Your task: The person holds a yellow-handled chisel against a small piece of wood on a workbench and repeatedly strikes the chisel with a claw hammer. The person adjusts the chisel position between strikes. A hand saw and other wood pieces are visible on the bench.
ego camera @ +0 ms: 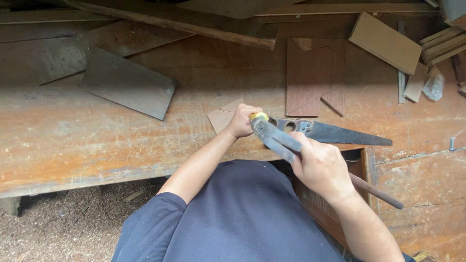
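We see the left hand (241,121) closed in a fist around a small object with a yellow tip (258,116), held just above the near edge of the workbench (97,136). The right hand (320,167) is closed around the grey metal handles of a pair of pliers (274,137), whose head reaches up and left to the yellow tip, so the two hands meet there. We cannot tell whether the pliers' head is clamped on the yellow tip or only touching it. A long brown wooden handle (376,192) sticks out from under the right wrist toward the lower right; we cannot tell what it belongs to.

Just behind the hands, a handsaw (335,133) lies flat on the bench, its handle near the pliers and its dark blade pointing right. A small, pale scrap of board (221,116) lies under and beside the left hand. Further back, a reddish-brown panel (313,77) with notches cut into it lies flat, and to its left a grey rectangular sheet (128,82) rests at an angle. A light tan board (386,41) sits near the back right corner, with a stack of thin strips (441,46) and a crumpled bit of clear plastic (433,83) beside it. Long planks (194,22) run across the back of the bench. Sawdust covers the floor (58,223) at lower left. The person wears a dark blue shirt (242,218).
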